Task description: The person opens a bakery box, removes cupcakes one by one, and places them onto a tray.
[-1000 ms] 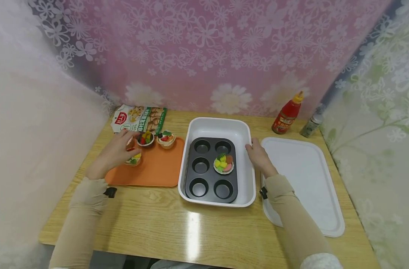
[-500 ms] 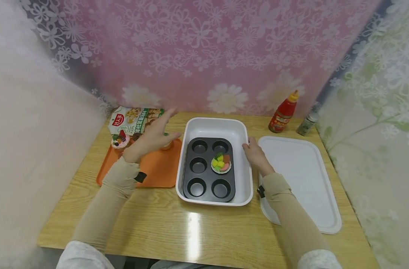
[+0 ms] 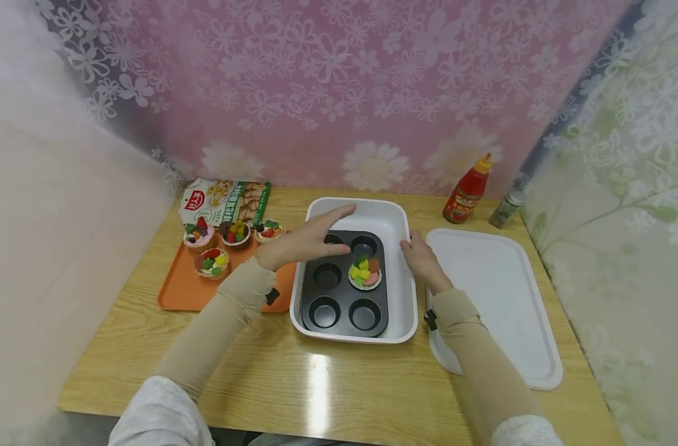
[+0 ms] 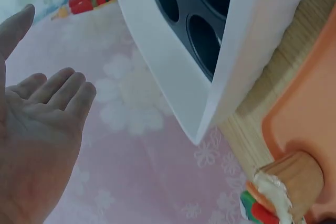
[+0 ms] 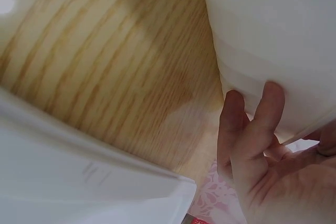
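Note:
My left hand [image 3: 305, 240] hovers over the left rim of a deep white pan [image 3: 404, 310], fingers spread and holding nothing. In the left wrist view its palm and loosely extended fingers show plainly. A black muffin tin [image 3: 344, 306] lies inside the pan. One toy tartlet [image 3: 365, 273] with yellow, pink and brown toppings sits in the tin's right middle cup. My right hand [image 3: 425, 260] grips the pan's right rim; in the right wrist view, fingertips [image 5: 272, 94] press its outer wall.
Left of the pan is an orange tray [image 3: 177, 294] bearing several toy cakes, including a fruit tart [image 3: 212, 263]. Behind it lies a food packet [image 3: 221, 198]. At right are a white tray [image 3: 500, 297], a red sauce bottle [image 3: 467, 192] and a spice jar [image 3: 507, 209].
My left hand has moved right from the cakes on the orange tray to over the pan, its fingers empty. The right hand stays at the pan's rim.

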`<state>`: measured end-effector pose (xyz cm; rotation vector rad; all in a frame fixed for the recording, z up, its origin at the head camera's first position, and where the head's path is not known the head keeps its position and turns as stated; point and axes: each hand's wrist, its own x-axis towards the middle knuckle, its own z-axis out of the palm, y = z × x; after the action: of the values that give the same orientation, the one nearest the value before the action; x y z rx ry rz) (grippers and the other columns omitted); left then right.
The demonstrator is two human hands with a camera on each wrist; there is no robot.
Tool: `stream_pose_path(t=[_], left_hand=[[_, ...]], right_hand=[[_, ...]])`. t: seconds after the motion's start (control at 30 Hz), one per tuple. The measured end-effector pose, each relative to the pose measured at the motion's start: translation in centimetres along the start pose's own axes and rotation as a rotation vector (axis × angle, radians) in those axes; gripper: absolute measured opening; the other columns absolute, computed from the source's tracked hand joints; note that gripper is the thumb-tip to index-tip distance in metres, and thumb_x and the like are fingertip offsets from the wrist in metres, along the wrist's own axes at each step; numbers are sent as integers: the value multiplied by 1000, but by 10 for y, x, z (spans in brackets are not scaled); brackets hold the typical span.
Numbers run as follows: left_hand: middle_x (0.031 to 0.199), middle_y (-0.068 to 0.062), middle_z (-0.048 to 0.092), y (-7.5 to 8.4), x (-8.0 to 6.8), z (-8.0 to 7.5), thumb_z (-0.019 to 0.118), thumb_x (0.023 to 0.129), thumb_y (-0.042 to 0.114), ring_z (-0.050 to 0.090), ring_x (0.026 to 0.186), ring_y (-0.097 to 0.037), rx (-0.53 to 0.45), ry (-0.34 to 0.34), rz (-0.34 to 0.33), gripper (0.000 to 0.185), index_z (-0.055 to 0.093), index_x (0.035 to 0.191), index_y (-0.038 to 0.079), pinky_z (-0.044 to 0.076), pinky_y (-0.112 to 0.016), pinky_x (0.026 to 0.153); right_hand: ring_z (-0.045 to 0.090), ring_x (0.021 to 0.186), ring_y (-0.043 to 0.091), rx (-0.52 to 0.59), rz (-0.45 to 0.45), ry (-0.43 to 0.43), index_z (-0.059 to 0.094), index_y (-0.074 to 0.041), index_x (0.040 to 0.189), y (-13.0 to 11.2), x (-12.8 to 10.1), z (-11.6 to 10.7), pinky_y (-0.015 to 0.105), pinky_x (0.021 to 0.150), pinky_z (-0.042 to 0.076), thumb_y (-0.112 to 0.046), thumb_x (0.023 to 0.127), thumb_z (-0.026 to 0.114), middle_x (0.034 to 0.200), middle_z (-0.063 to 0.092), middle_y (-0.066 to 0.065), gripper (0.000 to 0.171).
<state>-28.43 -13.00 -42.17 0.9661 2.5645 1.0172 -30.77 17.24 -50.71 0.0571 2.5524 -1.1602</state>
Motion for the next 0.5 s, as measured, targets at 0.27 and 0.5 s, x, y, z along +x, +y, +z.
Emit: stream_pose_path(t=[0.27, 0.5], left_hand=[[174, -7, 30, 4, 18, 20, 79, 96, 27, 31, 161, -25, 17, -90, 41, 93, 22, 169, 17, 29, -48, 131], [171, -9, 36, 7, 32, 32, 79, 96, 24, 36, 159, -25, 34, -130, 64, 92, 23, 169, 13, 30, -44, 130]], right_hand=[[54, 134, 41, -2, -3, 4, 24, -4, 160, -1, -3, 1, 60, 108, 51, -32, 114, 31, 156, 46, 28, 54], [55, 132, 41, 4, -7, 11, 24, -4, 159, -1, -4, 1, 60, 107, 52, -32, 114, 31, 154, 47, 28, 53]])
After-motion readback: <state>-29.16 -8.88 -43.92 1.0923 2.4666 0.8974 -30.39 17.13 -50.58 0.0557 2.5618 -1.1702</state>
